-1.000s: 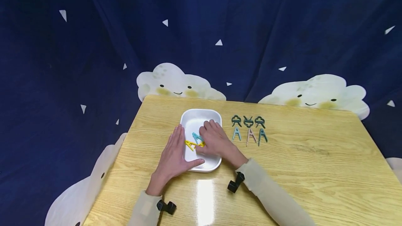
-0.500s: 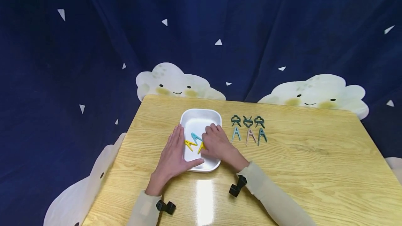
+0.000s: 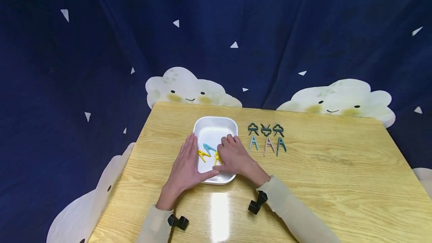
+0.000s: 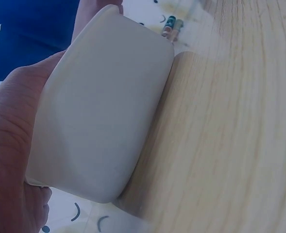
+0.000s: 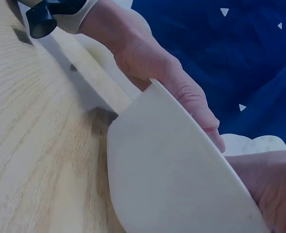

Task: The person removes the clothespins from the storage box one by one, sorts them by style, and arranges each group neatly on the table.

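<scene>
A navy curtain [image 3: 216,14] with white triangles and smiling clouds [image 3: 341,98] hangs behind a wooden table [image 3: 337,186]. 2 beige sleeves [image 3: 298,209] come in from the near side, each with a black device [image 3: 258,202] at the cuff. A white tray [image 3: 212,128] stands on the table, left of its middle. The left hand [image 3: 187,166] lies along the tray's left side, fingers straight and together, thumb spread away across the near end. The right hand [image 3: 236,156] reaches in over the right rim, fingers bent, partly hiding a yellow clip [image 3: 216,156] inside the tray. Whether they pinch this clip I cannot tell; in the wrist views the tray's walls hide it. A 2nd yellow clip [image 3: 203,155] lies aslant in the tray by the left wall, with a blue clip [image 3: 209,148] just beyond it. Right of the tray, on the table, 6 more clips form 2 rows: 3 cloud-shaped clips [image 3: 266,131] at the back, the centre clip turned the other way, then a light blue clip [image 3: 253,139], a pink clip [image 3: 268,141] and a green clip [image 3: 281,142].
</scene>
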{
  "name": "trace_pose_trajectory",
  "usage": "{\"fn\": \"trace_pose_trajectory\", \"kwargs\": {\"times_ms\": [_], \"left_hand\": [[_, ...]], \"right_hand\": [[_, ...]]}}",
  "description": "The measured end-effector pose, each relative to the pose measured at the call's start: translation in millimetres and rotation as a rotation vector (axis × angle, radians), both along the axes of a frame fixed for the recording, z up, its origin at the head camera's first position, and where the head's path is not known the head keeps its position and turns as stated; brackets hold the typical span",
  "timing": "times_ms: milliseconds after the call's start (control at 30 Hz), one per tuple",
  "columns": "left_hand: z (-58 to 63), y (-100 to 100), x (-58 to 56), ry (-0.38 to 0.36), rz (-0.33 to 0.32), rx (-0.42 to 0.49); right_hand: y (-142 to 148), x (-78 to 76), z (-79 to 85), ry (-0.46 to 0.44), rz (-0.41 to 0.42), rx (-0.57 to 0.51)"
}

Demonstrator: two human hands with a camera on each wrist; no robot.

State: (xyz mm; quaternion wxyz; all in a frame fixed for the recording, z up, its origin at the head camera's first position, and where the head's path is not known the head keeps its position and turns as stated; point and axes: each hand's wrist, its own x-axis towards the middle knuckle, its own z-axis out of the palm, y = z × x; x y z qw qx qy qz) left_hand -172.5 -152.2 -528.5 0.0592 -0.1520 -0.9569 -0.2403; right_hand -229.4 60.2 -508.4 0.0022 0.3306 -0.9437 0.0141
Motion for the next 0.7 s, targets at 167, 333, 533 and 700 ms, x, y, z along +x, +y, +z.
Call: {"fn": "trace_pose_trajectory", "kwargs": {"times_ms": [167,333,533,700], "left_hand": [[0.6,0.3,-0.4,-0.012,0.005,-0.002],[0.7,0.7,-1.1,-0.026,0.01,-0.016],[1.1,1.4,-0.5,-0.03,0.012,-0.018],[0.6,1.4,-0.6,-0.02,0.011,-0.014]], "right_hand": [[1.5,-0.4,-1.1,-0.004,0.028,-0.015],[2.8,0.0,-1.3,-0.009,0.035,-0.037],[2.2,0.6,-2.7,-0.01,0.026,-0.037],[2.6,0.2,-3.7,-0.001,0.034,-0.043]]}}
